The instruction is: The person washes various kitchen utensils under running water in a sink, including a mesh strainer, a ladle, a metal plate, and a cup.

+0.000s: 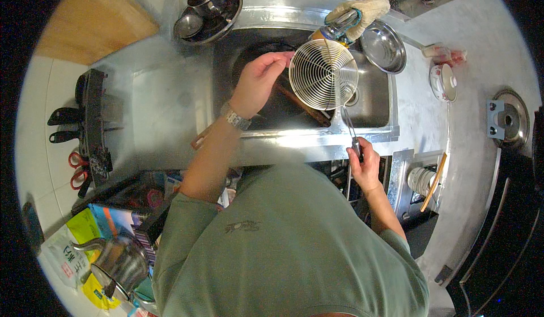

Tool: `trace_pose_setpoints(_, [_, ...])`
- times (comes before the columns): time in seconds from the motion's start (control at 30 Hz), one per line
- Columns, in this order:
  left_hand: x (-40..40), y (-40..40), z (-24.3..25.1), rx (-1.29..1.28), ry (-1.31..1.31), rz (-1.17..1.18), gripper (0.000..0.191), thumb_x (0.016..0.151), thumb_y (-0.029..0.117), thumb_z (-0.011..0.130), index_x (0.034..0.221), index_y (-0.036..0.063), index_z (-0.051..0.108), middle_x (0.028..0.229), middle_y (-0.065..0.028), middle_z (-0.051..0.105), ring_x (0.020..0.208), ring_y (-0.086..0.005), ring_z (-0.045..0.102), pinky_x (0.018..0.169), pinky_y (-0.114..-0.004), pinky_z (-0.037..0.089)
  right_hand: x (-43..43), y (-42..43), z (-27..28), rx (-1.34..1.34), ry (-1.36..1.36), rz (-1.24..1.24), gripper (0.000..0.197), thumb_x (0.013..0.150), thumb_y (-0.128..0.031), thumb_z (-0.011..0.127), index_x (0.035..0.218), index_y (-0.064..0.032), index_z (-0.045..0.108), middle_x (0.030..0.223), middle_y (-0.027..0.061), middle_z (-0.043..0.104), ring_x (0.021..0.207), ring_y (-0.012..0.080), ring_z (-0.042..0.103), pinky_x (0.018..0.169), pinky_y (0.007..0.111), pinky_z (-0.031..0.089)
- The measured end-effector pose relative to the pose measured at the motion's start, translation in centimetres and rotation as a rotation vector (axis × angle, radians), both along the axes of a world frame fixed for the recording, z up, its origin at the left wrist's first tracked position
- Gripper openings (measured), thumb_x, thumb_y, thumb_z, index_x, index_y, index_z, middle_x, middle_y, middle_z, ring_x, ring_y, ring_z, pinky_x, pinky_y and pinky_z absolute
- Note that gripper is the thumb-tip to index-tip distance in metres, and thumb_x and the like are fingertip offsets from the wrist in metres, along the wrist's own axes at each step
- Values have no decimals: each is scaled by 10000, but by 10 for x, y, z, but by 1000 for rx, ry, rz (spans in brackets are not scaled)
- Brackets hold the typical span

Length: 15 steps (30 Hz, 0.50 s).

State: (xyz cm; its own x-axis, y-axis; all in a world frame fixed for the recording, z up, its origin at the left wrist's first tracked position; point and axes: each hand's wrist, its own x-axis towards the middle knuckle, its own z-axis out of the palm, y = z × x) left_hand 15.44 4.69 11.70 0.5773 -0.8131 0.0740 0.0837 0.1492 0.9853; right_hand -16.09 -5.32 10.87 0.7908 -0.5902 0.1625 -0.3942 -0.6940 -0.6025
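My right hand point(366, 164) is closed around the dark handle of a round wire skimmer point(324, 74), which is held up over the double-basin sink point(376, 100). The skimmer's spiral-wire face is tilted toward me. My left hand point(261, 81), with a metal watch on its wrist, is at the skimmer's left rim. Thumb and fingers are drawn together there, and the fingertips are partly hidden, so I cannot tell if they grip the wire. Below, in the larger basin, lies a dark pan, apparently a wok, with a brown wooden handle point(312, 112).
Behind the sink stand a steel bowl point(383, 47), a bottle point(342, 21) beside a cream cloth point(369, 13), and stacked pans point(212, 17). A knife rack point(91, 117) with red-handled scissors point(77, 170) is at left. A kettle point(123, 261) sits lower left; a lidded enamel pot point(443, 83) stands right.
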Motion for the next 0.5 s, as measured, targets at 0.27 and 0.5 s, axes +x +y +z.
trace_pose_setpoints(0.27, [-5, 11, 2, -28, 3, -247, 209, 928, 57, 497, 1104, -10, 587, 1240, -96, 572, 1147, -177, 524, 1003, -317, 376, 5, 2, 1, 36, 12, -57, 288, 839, -146, 647, 1054, 0, 522, 669, 130, 587, 557, 261, 580, 535, 342, 456])
trace_pose_setpoints(0.5, [-8, 11, 4, -125, -12, -305, 202, 900, 21, 521, 1095, 3, 571, 1288, -102, 533, 1211, -182, 471, 1023, -330, 357, 5, 2, -2, 75, 11, -88, 275, 836, -137, 651, 1047, -7, 532, 654, 124, 579, 539, 258, 568, 527, 344, 449])
